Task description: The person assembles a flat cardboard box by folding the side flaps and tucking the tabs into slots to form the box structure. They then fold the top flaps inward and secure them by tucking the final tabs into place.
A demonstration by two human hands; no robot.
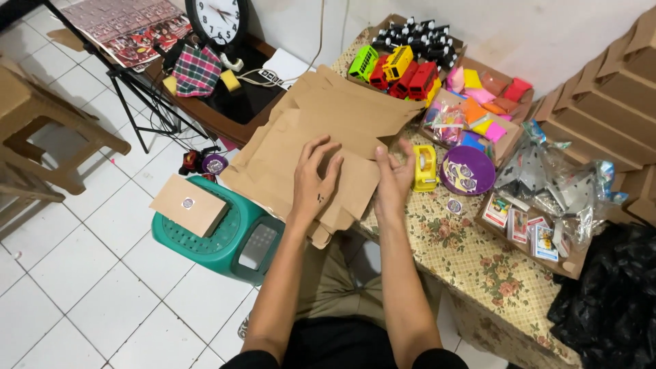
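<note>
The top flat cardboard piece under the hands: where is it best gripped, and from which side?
Probably by its near right edge, where the top flat cardboard piece overhangs the table. It lies flat, so fingers could slip underneath there; the right hand is at that edge, the left hand flat on top.

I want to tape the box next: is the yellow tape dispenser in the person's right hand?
No: the yellow tape dispenser stands on the table beside the right hand, which rests on the flat cardboard.
</note>
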